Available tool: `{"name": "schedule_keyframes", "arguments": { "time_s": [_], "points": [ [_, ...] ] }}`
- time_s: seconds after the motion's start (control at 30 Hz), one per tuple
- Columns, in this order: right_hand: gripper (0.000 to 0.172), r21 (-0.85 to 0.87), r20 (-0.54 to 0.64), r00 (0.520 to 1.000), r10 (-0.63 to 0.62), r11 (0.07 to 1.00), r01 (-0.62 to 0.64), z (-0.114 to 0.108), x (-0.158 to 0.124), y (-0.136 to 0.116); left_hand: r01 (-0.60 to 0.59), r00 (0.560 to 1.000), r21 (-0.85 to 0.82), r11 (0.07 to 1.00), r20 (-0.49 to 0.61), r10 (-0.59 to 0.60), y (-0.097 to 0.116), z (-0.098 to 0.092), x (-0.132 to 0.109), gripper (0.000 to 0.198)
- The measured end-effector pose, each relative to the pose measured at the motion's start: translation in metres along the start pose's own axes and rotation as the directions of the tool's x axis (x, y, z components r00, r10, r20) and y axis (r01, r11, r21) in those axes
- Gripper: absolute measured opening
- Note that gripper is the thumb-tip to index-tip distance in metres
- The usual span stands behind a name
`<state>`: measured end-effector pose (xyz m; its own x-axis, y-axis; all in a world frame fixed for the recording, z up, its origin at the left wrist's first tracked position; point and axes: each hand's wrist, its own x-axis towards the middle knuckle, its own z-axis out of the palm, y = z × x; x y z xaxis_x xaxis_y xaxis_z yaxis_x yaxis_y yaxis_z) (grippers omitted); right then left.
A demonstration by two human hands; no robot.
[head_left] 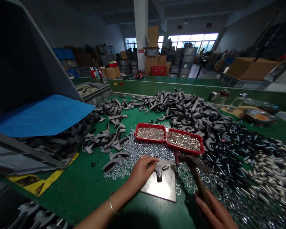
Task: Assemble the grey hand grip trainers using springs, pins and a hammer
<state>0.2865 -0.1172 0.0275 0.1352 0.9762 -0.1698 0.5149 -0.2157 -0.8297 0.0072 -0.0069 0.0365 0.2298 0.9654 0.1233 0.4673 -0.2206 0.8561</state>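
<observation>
On a square metal plate (160, 187) lies a small grey cast part (159, 171) with a dark lower end, and my left hand (144, 168) pinches it from the left. A short silver piece (165, 167) rests on the plate just right of it. My right hand (212, 206) is wrapped round the wooden handle of a hammer (197, 178), whose dark head is raised right of the plate. Beyond the plate stand two red trays, one with tiny metal bits (150, 133) and one with small metal pins (184, 141).
Grey clamp-like parts (188, 108) are heaped at the back. Black-headed bolts (231, 149), metal sleeves (271, 175) and rings (186, 178) spread over the right side. At left stands a grey crate (38, 159) with a blue sheet (45, 114). Jars and a bowl (258, 115) sit at far right.
</observation>
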Motion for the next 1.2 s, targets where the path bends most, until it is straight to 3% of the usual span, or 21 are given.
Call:
{"name": "schedule_keyframes", "arguments": {
  "time_s": [0.1,0.2,0.43,0.53,0.63,0.67,0.77,0.8,0.87,1.0,1.2],
  "points": [
    [0.058,0.209,0.087,0.969,0.231,0.947,-0.244,0.003,0.007,0.002,0.043,0.999,-0.011,0.999,0.035,-0.042,-0.012,0.001,0.018,0.011],
    [0.063,0.365,0.138,0.949,0.284,0.876,-0.315,0.011,0.011,-0.002,0.097,0.995,-0.047,0.994,0.040,-0.095,-0.021,0.017,0.021,0.008],
    [0.045,0.251,0.235,0.956,0.174,0.940,-0.233,0.011,0.012,-0.015,0.088,0.996,0.007,0.996,0.016,-0.088,-0.027,0.029,0.022,0.010],
    [0.044,0.148,0.284,0.956,0.069,0.982,-0.115,0.004,0.019,-0.016,-0.094,0.994,0.189,0.977,0.065,0.083,-0.024,0.026,0.021,0.013],
    [0.044,0.021,0.327,0.945,-0.024,1.000,0.018,-0.008,0.024,-0.022,-0.315,0.946,0.378,0.871,0.203,0.254,-0.023,0.022,0.014,0.010],
    [0.044,-0.016,0.333,0.942,-0.041,0.999,0.049,-0.012,0.024,-0.026,-0.329,0.942,0.414,0.849,0.210,0.263,-0.024,0.020,0.010,0.022],
    [0.041,-0.078,0.324,0.940,-0.109,0.987,0.142,-0.017,0.021,-0.043,-0.246,0.968,0.449,0.859,0.154,0.197,-0.027,0.017,-0.002,0.090],
    [0.040,-0.092,0.313,0.940,-0.137,0.981,0.173,-0.016,0.021,-0.047,-0.223,0.973,0.437,0.871,0.160,0.168,-0.027,0.017,-0.006,0.102],
    [0.040,-0.149,0.309,0.937,-0.162,0.965,0.216,-0.009,0.024,-0.050,-0.201,0.969,0.398,0.895,0.217,0.121,-0.027,0.016,-0.010,0.105],
    [0.043,-0.275,0.359,0.931,-0.073,0.944,0.180,0.008,0.040,-0.034,-0.157,0.962,0.366,0.917,0.267,0.058,-0.027,0.016,-0.009,0.109],
    [0.053,-0.257,0.163,0.961,-0.223,0.931,0.259,0.002,0.044,-0.002,-0.119,0.967,0.313,0.942,0.253,0.038,-0.029,0.015,-0.011,0.110]
  ]
}}
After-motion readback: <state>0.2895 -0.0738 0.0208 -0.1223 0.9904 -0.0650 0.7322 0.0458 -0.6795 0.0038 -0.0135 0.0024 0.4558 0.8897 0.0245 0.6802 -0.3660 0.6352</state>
